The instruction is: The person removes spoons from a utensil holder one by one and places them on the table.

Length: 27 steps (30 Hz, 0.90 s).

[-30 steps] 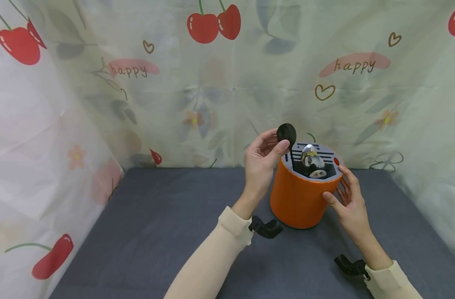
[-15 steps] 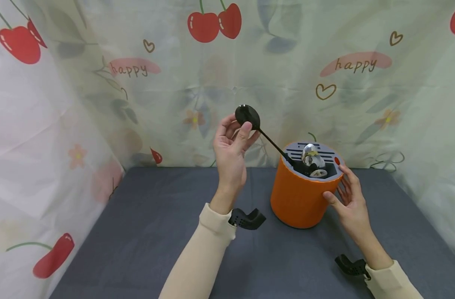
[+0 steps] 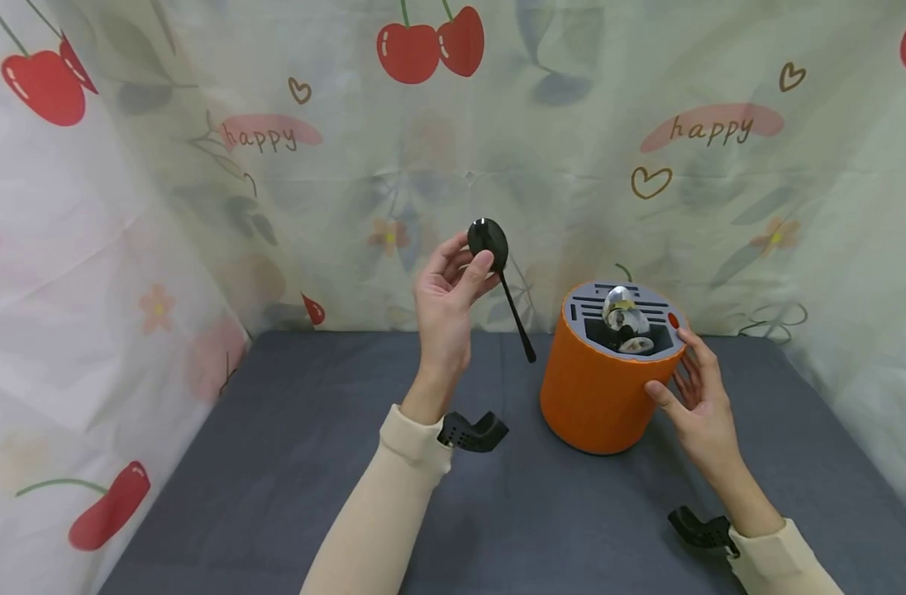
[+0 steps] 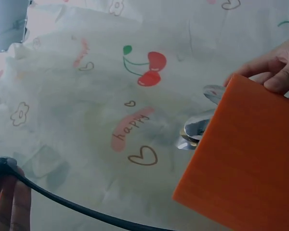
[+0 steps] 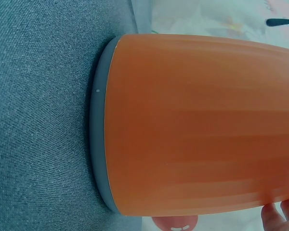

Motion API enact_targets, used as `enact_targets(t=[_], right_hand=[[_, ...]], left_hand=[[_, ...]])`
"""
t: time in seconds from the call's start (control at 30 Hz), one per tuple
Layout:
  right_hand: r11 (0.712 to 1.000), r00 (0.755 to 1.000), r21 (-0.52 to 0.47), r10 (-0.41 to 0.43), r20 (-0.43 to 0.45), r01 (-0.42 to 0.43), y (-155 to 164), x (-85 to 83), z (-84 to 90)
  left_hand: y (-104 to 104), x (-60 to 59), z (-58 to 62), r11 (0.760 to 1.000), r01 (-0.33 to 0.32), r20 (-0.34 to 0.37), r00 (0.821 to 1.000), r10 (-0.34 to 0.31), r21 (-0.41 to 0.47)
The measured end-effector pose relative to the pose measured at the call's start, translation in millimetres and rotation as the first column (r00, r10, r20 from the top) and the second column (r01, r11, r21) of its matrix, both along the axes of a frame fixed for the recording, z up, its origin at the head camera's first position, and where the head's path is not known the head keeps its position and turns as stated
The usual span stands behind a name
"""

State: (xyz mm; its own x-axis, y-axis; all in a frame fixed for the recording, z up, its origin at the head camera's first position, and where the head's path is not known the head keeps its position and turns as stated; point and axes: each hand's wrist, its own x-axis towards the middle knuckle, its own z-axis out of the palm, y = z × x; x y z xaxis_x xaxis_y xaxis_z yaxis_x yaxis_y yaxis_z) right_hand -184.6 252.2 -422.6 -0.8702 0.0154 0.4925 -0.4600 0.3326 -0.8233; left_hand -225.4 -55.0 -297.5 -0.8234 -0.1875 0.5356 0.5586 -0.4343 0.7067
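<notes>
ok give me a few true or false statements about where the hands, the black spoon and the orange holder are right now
1. The left hand holds the black spoon by its bowl, handle hanging down. True.
2. The black spoon's handle is inside the orange holder. False: the spoon is clear of the holder, in the air to its left.
3. The right hand rests against the side of the orange holder. True.
4. The orange holder lies on its side on the grey cloth. False: it stands upright.
5. Shiny metal utensils stick out of the holder's top. True.
</notes>
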Motion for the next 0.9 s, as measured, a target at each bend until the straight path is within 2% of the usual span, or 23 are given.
enact_targets(t=[0.13,0.33,0.57,0.73,0.9], right_hand=[[1.000,1.000,-0.011,0.007,-0.001,-0.007,-0.6,0.7,0.3],[1.000,1.000,-0.025,0.014,-0.008,-0.014,-0.4,0.0,1.7],[1.000,1.000,-0.018,0.010,0.000,-0.010,0.3,-1.2,-0.1],[1.000,1.000,-0.016,0.008,0.007,-0.008,0.5,-1.7,-0.4],[1.000,1.000,-0.011,0.008,0.006,-0.008,0.5,-0.7,0.1]], left_hand=[[-1.9,-4.2,-8.1,0.998,0.029,0.073,0.997,-0.024,-0.062],[-6.6,-11.6,-23.1,0.985,0.073,0.181,0.982,-0.044,-0.157],[-11.3,-18.1,-44.1,0.962,0.132,0.255,0.965,-0.069,-0.239],[-14.3,-19.2,-56.8,0.948,0.180,0.321,0.943,-0.091,-0.261],[-18.4,-19.8,-71.0,0.930,0.214,0.391,0.917,-0.085,-0.298]])
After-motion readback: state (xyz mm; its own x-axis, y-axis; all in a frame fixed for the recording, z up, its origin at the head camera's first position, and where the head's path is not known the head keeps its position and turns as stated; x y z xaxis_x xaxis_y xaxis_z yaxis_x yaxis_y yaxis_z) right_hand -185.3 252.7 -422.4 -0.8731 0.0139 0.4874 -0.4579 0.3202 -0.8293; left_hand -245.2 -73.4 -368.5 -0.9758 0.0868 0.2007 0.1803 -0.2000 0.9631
